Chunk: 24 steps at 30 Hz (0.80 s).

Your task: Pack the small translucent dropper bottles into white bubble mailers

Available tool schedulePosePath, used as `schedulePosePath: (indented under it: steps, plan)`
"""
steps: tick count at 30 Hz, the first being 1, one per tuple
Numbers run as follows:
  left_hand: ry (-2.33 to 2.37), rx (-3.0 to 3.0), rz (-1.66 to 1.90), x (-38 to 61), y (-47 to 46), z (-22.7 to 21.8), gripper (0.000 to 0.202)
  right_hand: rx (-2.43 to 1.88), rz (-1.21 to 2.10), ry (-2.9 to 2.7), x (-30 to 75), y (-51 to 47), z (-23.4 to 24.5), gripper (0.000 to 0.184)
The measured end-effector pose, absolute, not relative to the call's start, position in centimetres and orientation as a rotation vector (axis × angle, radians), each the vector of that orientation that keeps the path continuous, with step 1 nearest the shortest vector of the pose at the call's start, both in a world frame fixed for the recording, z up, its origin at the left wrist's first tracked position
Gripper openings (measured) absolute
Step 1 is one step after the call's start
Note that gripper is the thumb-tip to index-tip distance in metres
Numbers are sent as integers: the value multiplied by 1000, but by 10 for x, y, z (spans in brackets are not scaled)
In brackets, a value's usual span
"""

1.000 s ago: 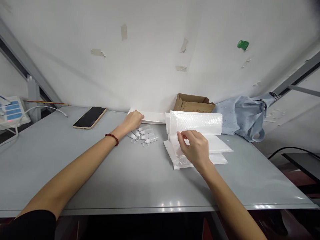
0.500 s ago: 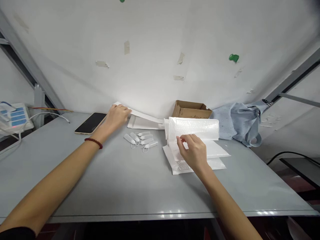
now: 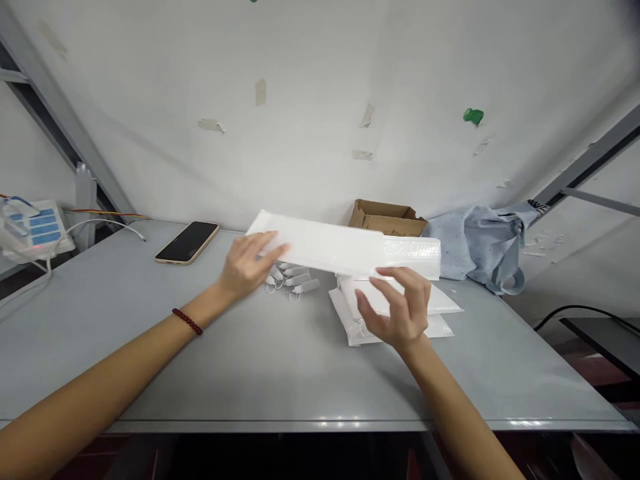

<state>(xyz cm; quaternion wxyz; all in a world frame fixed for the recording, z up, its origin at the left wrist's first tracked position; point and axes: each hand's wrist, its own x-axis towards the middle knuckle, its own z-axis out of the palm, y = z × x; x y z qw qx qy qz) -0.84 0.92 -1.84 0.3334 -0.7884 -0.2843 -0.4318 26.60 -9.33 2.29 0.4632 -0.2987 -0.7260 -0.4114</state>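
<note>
My left hand (image 3: 249, 263) grips the left end of a white padded envelope (image 3: 320, 247) and holds it level above the grey table (image 3: 210, 353). My right hand (image 3: 397, 307) is under the envelope's right end, fingers spread and curled up toward it, just touching its edge. Below the envelope lie several small white packaged items (image 3: 295, 280). A stack of white bubble mailers (image 3: 440, 313) lies on the table under my right hand, with a bubble-wrap bag (image 3: 415, 253) standing behind it.
A phone (image 3: 187, 242) lies face up at the back left. A blue-and-white device with cables (image 3: 33, 230) sits at the far left edge. An open cardboard box (image 3: 387, 218) and a light blue cloth bag (image 3: 480, 240) stand against the white wall.
My left hand lifted the white envelope from the back of the table and brought it forward over the small items. My right hand let go of the bubble mailer and rose to the envelope.
</note>
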Motion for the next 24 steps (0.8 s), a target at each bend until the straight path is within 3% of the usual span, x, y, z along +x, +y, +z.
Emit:
schedulePosePath:
  steps: [3, 8, 12, 15, 20, 24]
  plan:
    - [-549, -2107, -1017, 13, -10, -21, 36, -773, -1049, -2022, 259, -97, 15, 36]
    - [-395, -2137, -951, 34, -33, -24, 31, -1241, -926, -2329, 247, -93, -1, 52]
    - [-413, -2222, -1040, 38, -42, -23, 31, -1429, -913, -2306, 250, -91, -3, 45]
    - [-801, -2371, -1429, 38, -45, -18, 27, -1468, -963, -2256, 255, -91, 1, 43]
    - [-1881, -2551, -2401, 31, -40, -2, 45, -1482, -984, -2239, 259, -89, 6, 50]
    - [-2055, -2972, -2782, 26, -37, 7, 48, -1450, -986, -2262, 258, -88, 3, 49]
